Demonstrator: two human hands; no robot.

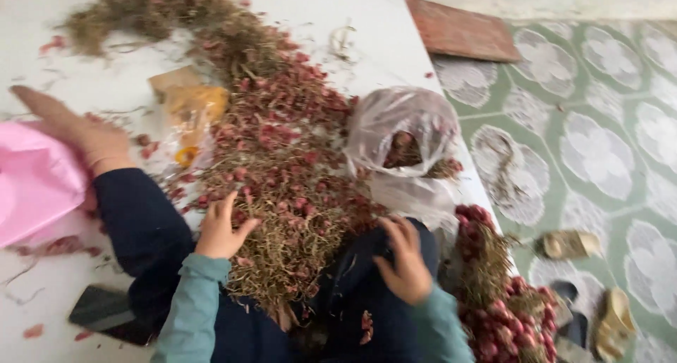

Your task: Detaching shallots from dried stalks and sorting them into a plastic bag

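Observation:
A long heap of small red bulbs with dry stalks (pixel 282 151) runs down the middle of a white sheet (pixel 374 46). My left hand (pixel 222 230), in a teal sleeve, rests on the near left edge of the heap with its fingers spread. My right hand (pixel 403 259), also in a teal sleeve, lies with loosely curved fingers on dark blue cloth (pixel 352 278) at the heap's near right and holds nothing that I can see. The picture is blurred by motion.
Another person's hand (pixel 70 127), in a dark blue sleeve, reaches toward a pink bag (pixel 35 183) at the left. A clear plastic bag (pixel 402 134) holds some bulbs. A bunch of red bulbs (pixel 508 314), sandals (pixel 570 244) on a tiled floor, a dark phone (pixel 106 310) and a yellowish bag (pixel 189 109) are around.

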